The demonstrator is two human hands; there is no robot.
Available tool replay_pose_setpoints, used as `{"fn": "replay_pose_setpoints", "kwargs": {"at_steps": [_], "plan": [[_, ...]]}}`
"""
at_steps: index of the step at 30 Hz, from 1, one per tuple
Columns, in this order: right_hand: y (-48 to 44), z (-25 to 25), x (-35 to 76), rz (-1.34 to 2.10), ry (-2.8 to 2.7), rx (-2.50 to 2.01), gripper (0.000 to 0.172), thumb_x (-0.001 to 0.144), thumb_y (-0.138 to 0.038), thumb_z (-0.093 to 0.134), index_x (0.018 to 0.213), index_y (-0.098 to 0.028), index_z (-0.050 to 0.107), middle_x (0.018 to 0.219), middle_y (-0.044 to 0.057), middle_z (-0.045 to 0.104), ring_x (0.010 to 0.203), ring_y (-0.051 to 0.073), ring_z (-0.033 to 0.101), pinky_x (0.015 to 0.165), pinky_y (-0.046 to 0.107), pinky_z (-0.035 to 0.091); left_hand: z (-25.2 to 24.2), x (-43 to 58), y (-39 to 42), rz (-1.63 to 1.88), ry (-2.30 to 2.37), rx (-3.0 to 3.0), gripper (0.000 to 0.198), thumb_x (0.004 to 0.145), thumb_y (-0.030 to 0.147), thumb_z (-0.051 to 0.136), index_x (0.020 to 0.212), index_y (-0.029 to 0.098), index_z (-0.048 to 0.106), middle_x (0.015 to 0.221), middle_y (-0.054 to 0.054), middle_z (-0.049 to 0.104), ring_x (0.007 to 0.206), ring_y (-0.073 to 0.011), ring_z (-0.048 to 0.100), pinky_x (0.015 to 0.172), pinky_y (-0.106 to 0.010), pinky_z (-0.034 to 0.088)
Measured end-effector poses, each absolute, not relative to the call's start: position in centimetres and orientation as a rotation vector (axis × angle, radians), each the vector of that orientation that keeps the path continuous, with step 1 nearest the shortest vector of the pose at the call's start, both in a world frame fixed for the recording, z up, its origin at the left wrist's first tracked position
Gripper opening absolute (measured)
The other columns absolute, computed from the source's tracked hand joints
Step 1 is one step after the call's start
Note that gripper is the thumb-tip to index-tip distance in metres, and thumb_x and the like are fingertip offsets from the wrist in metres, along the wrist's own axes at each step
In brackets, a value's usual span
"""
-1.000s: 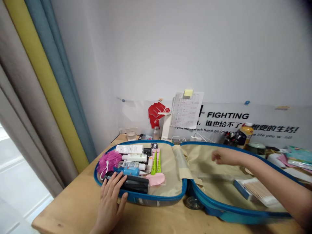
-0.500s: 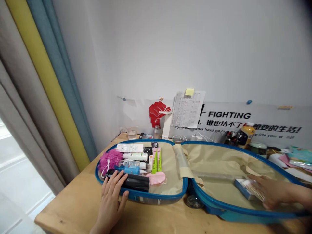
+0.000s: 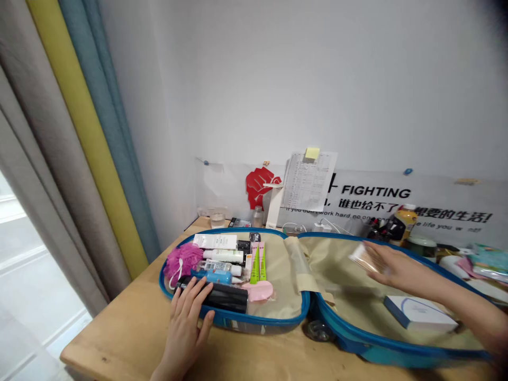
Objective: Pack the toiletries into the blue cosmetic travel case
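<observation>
A blue suitcase (image 3: 260, 319) lay open flat on a wooden table (image 3: 119, 338), both halves lined in beige.

The suitcase's left half was packed with toiletries. A pink bath pouf (image 3: 184, 260) sat in its far left corner. Beside the pouf, running from the far wall toward the near rim, lay a white box (image 3: 216, 241), a white tube (image 3: 223, 256), a small clear bottle (image 3: 216, 266), a blue bottle (image 3: 216, 277) and a black bottle (image 3: 228, 298). Two green-and-pink tubes (image 3: 257, 262) lay side by side toward the suitcase's hinge, with a pink pad (image 3: 260, 290) just nearer the rim.

The left hand (image 3: 186, 320) rested across the suitcase's near rim, fingers spread and flat, fingertips touching the black bottle's end without gripping it.

The suitcase's right half held a white box with a blue edge (image 3: 418, 313), lying flat near the front rim. Above that half's far part, the right hand (image 3: 392, 269) had its fingers closed on a flat packet (image 3: 363, 258), lifted clear of the lining; the packet was too blurred to read its contents.

Behind the suitcase stood a glass (image 3: 217, 218) and an orange-topped bottle (image 3: 400, 219).
</observation>
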State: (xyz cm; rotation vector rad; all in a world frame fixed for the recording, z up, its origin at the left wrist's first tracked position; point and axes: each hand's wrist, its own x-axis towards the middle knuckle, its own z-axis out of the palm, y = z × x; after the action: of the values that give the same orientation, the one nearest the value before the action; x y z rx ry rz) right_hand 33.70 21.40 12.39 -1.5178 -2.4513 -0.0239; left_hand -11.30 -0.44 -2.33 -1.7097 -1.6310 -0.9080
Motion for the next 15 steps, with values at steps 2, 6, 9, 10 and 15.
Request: {"fn": "replay_pose_setpoints", "kwargs": {"at_steps": [2, 6, 9, 10, 15], "plan": [[20.1, 14.1, 28.9, 0.115, -2.592, -1.424, 0.072, 0.078, -0.054, 0.047, 0.138, -0.016, 0.037, 0.142, 0.021, 0.044, 0.125, 0.038, 0.047, 0.102, 0.050, 0.040, -2.4, -11.3, -0.4, -0.908, -1.638, -1.708, 0.043, 0.089, 0.028, 0.047, 0.131, 0.021, 0.047, 0.132, -0.008, 0.058, 0.137, -0.0210, 0.036, 0.117, -0.040, 0.015], [18.1, 15.0, 19.3, 0.234, -2.823, -1.141, 0.064, 0.073, -0.041, 0.057, 0.131, -0.018, 0.042, 0.129, 0.013, 0.055, 0.113, 0.027, 0.055, 0.096, 0.039, 0.045, -2.5, -11.4, -0.4, -0.904, -1.664, -1.711, 0.044, 0.089, 0.029, 0.048, 0.132, 0.022, 0.047, 0.134, -0.007, 0.057, 0.135, -0.0219, 0.039, 0.117, -0.042, 0.016], [18.0, 13.8, 14.1, 0.275, -2.975, -0.915, 0.056, 0.067, -0.037, 0.065, 0.119, -0.020, 0.051, 0.123, 0.010, 0.057, 0.113, 0.026, 0.053, 0.097, 0.037, 0.042, -2.5, -11.4, -0.5, -0.896, -1.652, -1.708, 0.044, 0.089, 0.028, 0.048, 0.133, 0.020, 0.046, 0.134, -0.008, 0.057, 0.137, -0.0217, 0.036, 0.117, -0.042, 0.015], [18.2, 13.3, 12.8, 0.282, -3.013, -0.859, 0.054, 0.066, -0.036, 0.067, 0.116, -0.020, 0.053, 0.121, 0.010, 0.058, 0.112, 0.026, 0.053, 0.097, 0.037, 0.041, -2.5, -11.4, -0.5, -0.893, -1.647, -1.707, 0.044, 0.089, 0.028, 0.048, 0.133, 0.020, 0.046, 0.134, -0.008, 0.057, 0.137, -0.0214, 0.036, 0.117, -0.042, 0.015], [19.1, 10.8, 9.3, 0.311, -3.143, -0.720, 0.053, 0.061, -0.033, 0.072, 0.108, -0.018, 0.054, 0.110, 0.010, 0.060, 0.103, 0.027, 0.054, 0.094, 0.039, 0.041, -2.7, -11.5, -0.4, -0.884, -1.662, -1.706, 0.047, 0.089, 0.029, 0.048, 0.135, 0.023, 0.045, 0.135, -0.007, 0.057, 0.135, -0.0217, 0.039, 0.117, -0.041, 0.016]]}}
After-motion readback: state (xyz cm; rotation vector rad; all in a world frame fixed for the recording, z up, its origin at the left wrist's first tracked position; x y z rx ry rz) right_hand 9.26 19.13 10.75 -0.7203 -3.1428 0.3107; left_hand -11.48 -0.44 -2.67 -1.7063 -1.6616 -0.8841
